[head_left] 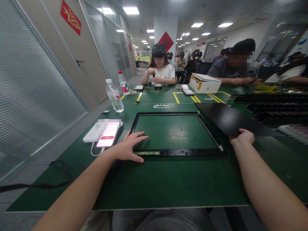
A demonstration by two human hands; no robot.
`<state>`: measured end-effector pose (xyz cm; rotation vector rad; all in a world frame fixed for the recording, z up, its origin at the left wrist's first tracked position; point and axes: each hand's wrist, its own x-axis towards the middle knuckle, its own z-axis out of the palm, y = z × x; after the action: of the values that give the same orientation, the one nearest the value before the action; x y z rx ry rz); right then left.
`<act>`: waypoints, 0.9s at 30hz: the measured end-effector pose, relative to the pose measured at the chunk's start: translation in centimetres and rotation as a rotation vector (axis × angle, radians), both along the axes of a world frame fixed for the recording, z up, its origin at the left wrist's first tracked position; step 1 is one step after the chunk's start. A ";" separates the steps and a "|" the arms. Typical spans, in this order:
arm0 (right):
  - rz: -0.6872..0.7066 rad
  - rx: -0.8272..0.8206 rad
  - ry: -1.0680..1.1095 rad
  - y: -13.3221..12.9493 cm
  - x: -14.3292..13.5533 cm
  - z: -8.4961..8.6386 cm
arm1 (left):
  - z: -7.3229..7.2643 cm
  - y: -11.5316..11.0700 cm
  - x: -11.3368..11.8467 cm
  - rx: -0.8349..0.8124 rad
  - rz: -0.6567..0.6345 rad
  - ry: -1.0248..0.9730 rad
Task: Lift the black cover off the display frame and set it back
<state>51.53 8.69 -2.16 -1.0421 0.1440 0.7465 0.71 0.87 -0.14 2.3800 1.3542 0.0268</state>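
A black rectangular frame, like a screen bezel, lies flat on the green table with the tabletop showing through it. A green strip runs along the left part of its near bar. Over the frame's left near corner is my left hand, fingers spread; whether it presses on the frame I cannot tell. My right hand grips the near edge of a thin black panel, which is tilted to the right of the frame. The fingers under the panel are hidden.
Left of the frame lie a lit phone with a white cable and a white box-like device. Two bottles stand beyond. Stacked black strips are at right. Across the table, a person handles a small object near a white box.
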 end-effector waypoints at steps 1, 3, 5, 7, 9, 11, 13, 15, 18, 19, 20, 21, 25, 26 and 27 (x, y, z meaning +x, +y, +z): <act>-0.008 -0.011 0.006 0.0 0.0 0.0 | 0.0 0.0 0.0 -0.003 0.001 0.001; -0.041 -0.046 0.018 0.0 -0.1 0.1 | 0.1 0.0 0.0 -0.007 0.000 0.003; -0.051 -0.060 0.021 0.0 -0.2 0.3 | 0.1 0.0 0.0 -0.007 -0.005 0.000; -0.052 -0.065 0.022 0.0 -0.2 0.4 | 0.1 0.0 0.0 -0.006 -0.010 -0.008; -0.041 -0.062 0.025 -0.1 -0.2 0.4 | 0.2 0.0 0.0 -0.010 -0.012 -0.013; -0.028 -0.055 0.030 -0.1 -0.2 0.4 | 0.2 0.0 0.0 -0.013 -0.009 -0.011; -0.026 -0.052 0.035 -0.1 -0.2 0.4 | 0.2 -0.1 0.1 -0.006 -0.008 -0.011; -0.028 -0.052 0.035 -0.1 -0.2 0.4 | 0.1 -0.1 0.1 0.003 -0.011 -0.011; -0.027 -0.051 0.029 -0.2 -0.3 0.4 | 0.0 -0.2 0.2 0.007 -0.023 -0.015; -0.027 -0.051 0.028 -0.2 -0.3 0.4 | 0.0 -0.2 0.2 0.007 -0.025 -0.017; -0.027 -0.050 0.027 -0.2 -0.3 0.4 | 0.1 -0.2 0.3 0.006 -0.025 -0.018; -0.029 -0.049 0.026 -0.2 -0.3 0.4 | 0.1 -0.2 0.3 0.003 -0.022 -0.017; -0.024 -0.047 0.025 -0.2 -0.3 0.4 | 0.4 -0.2 0.5 -0.012 -0.007 -0.004; -0.016 -0.044 0.024 -0.2 -0.3 0.4 | 0.4 -0.3 0.6 -0.012 -0.007 -0.005; -0.005 -0.040 0.024 -0.2 -0.3 0.4 | 0.5 -0.3 0.6 -0.010 -0.007 -0.009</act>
<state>51.22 8.48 -1.72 -1.0705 0.1827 0.7539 1.31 0.59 0.34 2.3737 1.3385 0.0292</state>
